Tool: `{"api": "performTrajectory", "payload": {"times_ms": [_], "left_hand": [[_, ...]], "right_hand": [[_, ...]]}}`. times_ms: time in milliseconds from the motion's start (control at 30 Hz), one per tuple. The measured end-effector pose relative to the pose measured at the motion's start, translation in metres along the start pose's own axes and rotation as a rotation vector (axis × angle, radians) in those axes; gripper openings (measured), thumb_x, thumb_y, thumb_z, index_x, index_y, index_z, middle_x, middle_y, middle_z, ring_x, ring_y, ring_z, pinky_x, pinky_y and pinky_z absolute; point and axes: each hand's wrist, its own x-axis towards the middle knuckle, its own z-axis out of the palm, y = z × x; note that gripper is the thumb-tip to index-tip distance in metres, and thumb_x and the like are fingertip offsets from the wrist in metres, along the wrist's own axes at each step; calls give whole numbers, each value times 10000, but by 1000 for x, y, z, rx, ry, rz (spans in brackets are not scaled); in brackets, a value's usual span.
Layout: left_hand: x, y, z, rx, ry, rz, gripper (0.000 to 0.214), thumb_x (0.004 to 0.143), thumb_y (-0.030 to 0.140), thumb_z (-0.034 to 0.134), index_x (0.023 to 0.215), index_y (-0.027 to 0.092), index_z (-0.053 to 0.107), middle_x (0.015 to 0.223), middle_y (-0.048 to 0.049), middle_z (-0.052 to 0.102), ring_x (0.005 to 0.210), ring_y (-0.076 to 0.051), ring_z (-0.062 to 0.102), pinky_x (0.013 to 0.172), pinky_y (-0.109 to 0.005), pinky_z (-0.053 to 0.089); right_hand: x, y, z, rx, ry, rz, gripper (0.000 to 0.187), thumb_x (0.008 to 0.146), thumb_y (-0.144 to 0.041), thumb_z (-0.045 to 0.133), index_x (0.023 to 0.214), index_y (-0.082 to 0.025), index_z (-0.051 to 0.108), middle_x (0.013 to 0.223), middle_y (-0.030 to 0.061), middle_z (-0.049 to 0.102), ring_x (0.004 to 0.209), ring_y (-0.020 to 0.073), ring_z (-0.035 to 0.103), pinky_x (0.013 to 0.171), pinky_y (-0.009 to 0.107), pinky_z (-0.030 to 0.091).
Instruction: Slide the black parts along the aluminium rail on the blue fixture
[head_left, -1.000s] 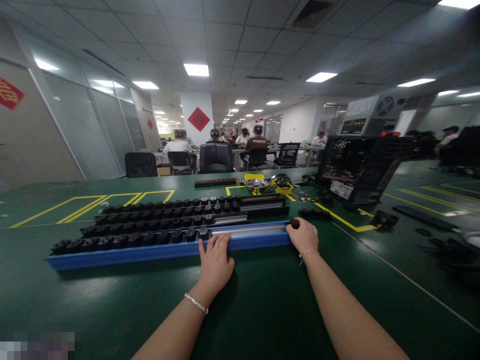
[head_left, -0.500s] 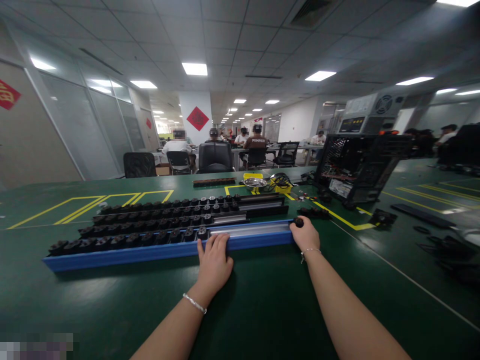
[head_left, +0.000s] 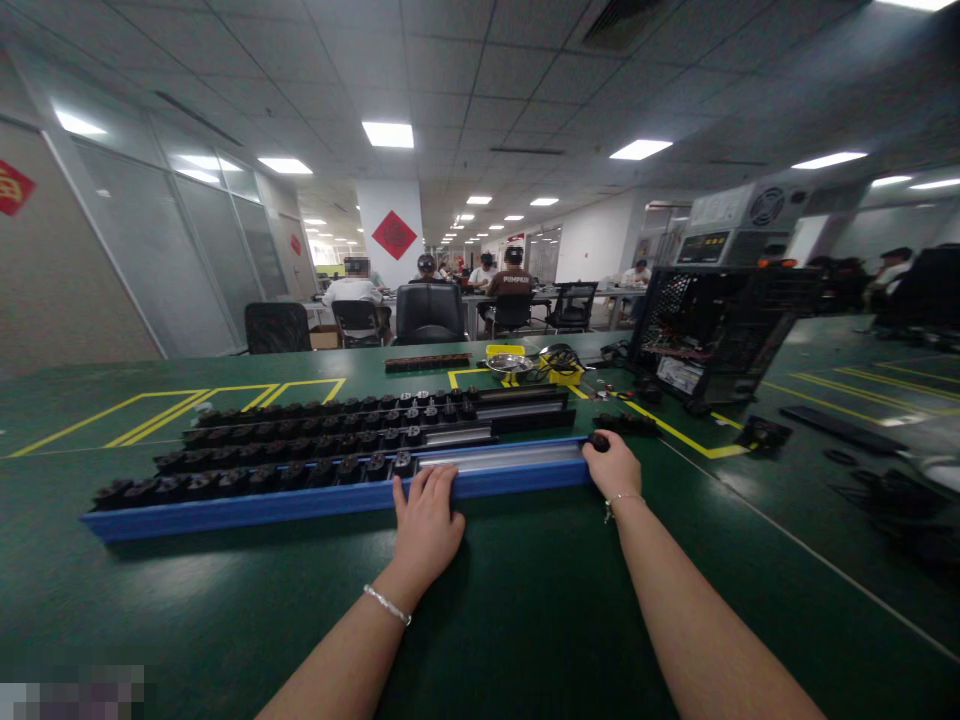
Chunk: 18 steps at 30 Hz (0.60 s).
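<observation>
A long blue channel (head_left: 517, 479) lies across the green table, its left part filled with a row of black socket-like modules (head_left: 322, 471). The inside of its right part shows bare and silvery. My left hand (head_left: 429, 520) is over the front wall near the middle, fingers bent over the rim beside the last module (head_left: 403, 463); its thumb is mostly hidden. At the channel's right end, my right hand (head_left: 616, 468) has its fingers closed on a small round black part (head_left: 598, 441). The fingers cover much of that part, so its kind cannot be made out.
Behind the blue channel lie black channels (head_left: 536, 418) with similar modules. Farther back stand a metal bowl (head_left: 510, 366), yellow bins (head_left: 562, 376) and a brown strip (head_left: 427, 363). An opened computer case (head_left: 720, 335) stands at right, near loose black parts (head_left: 765, 434). People sit at desks beyond.
The blue channel and both hands keep almost the same places. The view has shifted very slightly; the right hand still holds the black part at the channel's end.
</observation>
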Motion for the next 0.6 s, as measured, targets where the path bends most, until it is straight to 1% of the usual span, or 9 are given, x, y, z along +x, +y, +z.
{"api": "performTrajectory", "payload": {"times_ms": [233, 433, 600], "left_hand": [[0, -1, 1, 6, 10, 10, 569, 706, 147, 464, 1263, 261, 453, 1298, -35, 535, 1265, -226, 368, 1111, -574, 49], [0, -1, 2, 18, 9, 7, 573, 705, 140, 466, 1266, 256, 458, 1293, -44, 539, 1264, -228, 372, 1112, -569, 52], [0, -1, 2, 25, 10, 8, 581, 701, 140, 470, 1269, 261, 454, 1298, -44, 536, 1264, -229, 374, 1110, -571, 66]], "right_hand": [[4, 4, 0, -7, -1, -15, 440, 766, -356, 487, 1168, -207, 590, 1017, 95, 661, 939, 241, 602, 814, 325, 456], [5, 5, -2, -9, -13, 2, 439, 780, -355, 479, 1179, -208, 585, 1014, 92, 663, 941, 239, 603, 822, 326, 456], [14, 13, -4, 12, 10, 29, 440, 777, -346, 485, 1178, -195, 587, 1032, 99, 657, 923, 235, 605, 813, 324, 464]]}}
